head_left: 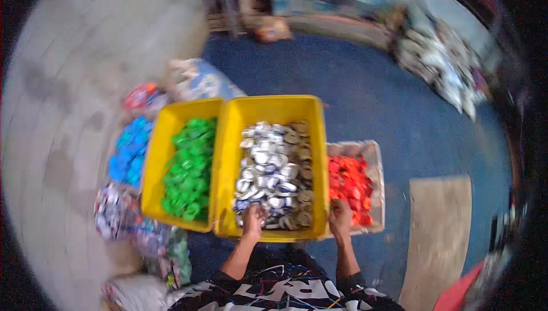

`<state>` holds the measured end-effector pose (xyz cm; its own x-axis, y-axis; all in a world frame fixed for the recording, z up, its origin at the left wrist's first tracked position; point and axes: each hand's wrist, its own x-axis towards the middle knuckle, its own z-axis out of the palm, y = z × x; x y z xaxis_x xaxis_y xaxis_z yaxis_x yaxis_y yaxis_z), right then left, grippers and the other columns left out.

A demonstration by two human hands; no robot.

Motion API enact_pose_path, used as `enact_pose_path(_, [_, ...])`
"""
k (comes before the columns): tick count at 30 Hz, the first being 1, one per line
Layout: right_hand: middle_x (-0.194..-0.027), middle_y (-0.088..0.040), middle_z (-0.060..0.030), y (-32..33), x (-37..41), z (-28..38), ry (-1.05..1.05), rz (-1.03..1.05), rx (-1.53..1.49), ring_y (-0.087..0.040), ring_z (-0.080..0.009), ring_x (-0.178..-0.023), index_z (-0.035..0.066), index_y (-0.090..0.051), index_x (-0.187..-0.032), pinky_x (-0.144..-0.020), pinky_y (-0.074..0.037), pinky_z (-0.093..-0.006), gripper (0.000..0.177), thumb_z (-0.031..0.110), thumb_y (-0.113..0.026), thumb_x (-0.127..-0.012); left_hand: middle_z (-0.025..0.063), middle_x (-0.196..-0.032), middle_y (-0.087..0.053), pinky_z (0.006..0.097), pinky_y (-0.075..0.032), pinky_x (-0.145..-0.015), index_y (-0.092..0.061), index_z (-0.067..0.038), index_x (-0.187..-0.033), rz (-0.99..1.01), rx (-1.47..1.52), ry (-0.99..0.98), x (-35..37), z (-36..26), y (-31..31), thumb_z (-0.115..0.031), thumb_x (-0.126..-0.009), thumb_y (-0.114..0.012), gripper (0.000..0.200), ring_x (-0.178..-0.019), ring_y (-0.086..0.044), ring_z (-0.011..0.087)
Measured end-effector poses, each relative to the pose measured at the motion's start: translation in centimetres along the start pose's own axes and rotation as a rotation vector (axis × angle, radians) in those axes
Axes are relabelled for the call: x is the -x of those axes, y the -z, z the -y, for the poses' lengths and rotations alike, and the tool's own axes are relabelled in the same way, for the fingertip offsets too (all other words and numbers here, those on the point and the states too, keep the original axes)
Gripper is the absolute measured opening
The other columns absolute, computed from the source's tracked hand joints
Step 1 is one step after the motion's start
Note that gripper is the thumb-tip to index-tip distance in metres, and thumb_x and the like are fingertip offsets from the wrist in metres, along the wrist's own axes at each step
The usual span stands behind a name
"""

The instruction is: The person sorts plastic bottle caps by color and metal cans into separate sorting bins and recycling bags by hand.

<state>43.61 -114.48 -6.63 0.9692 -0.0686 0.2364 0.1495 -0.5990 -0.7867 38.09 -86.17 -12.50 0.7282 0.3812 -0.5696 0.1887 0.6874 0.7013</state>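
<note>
Blue floor underfoot; handling in progress at the central yellow bin.
Nearest on my remote feed, the left hand is half-curled on the white pieces, inside that bin by its near wall; I cannot tell whether it has hold of one. The right hand, partly closed, is at the bin's right wall, beside the red pieces in a pale tray; its grip is unconfirmed. I assess the step as picking among the white pieces; the next move calls for a light fingertip pinch on one piece. Green pieces occupy a second yellow bin alongside. Farther off, I note a patterned sack, then pale sacks.
</note>
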Motion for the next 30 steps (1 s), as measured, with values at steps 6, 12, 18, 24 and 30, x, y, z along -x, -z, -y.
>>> enact_pose_path(6, [-0.080,-0.063,-0.0087,-9.5,-2.9,7.9,0.334,0.173,-0.044,-0.060,-0.0202,-0.068,0.003,-0.065,-0.094,-0.060,-0.047,-0.0319,0.015,0.001,-0.064,-0.080,0.0100,-0.088,-0.065,0.0347,-0.057,-0.067,-0.056,-0.005,-0.096,-0.168,0.230,-0.241,2.9,-5.9,9.8,-0.028,-0.090,-0.054,0.023,-0.076,-0.066,0.0207])
enact_pose_path(12, [-0.076,-0.062,-0.0108,-23.0,3.9,23.1,0.382,0.388,-0.215,-0.060,-0.0213,-0.067,0.002,-0.065,-0.092,-0.060,-0.048,-0.0330,0.010,0.002,-0.061,-0.083,0.0096,-0.089,-0.064,0.0350,-0.055,-0.071,-0.058,-0.002,-0.094,-0.325,0.303,-0.358,6.3,-11.1,24.7,-0.026,-0.091,-0.054,0.025,-0.076,-0.064,0.0205])
enact_pose_path(18, [-0.087,-0.064,-0.0214,-35.2,14.8,35.1,0.831,0.843,-0.212,-0.063,-0.0343,-0.076,0.000,-0.065,-0.096,-0.068,-0.050,-0.0407,0.019,0.011,-0.064,-0.081,0.0057,-0.075,-0.060,0.0329,-0.049,-0.061,-0.060,-0.002,-0.084,-0.676,-0.476,-0.547,7.9,-11.8,44.8,-0.024,-0.092,-0.051,0.024,-0.069,-0.059,0.0179])
enact_pose_path(24, [-0.083,-0.064,-0.0199,-42.3,21.5,41.7,0.880,1.096,-0.165,-0.064,-0.0351,-0.074,0.000,-0.065,-0.094,-0.068,-0.050,-0.0409,0.018,0.011,-0.066,-0.080,0.0009,-0.067,-0.052,0.0277,-0.041,-0.057,-0.059,-0.004,-0.076,-1.033,-0.341,-0.725,15.1,-17.2,50.6,-0.022,-0.091,-0.052,0.025,-0.061,-0.049,0.0114])
enact_pose_path(30, [-0.078,-0.063,-0.0187,-49.5,23.1,45.3,1.041,1.101,-0.222,-0.062,-0.0371,-0.073,0.001,-0.065,-0.091,-0.067,-0.050,-0.0439,0.017,0.010,-0.065,-0.077,0.0032,-0.069,-0.057,0.0297,-0.043,-0.059,-0.062,-0.003,-0.079,-1.017,-0.249,-0.630,14.4,-17.3,53.5,-0.024,-0.089,-0.054,0.024,-0.063,-0.052,0.0116])
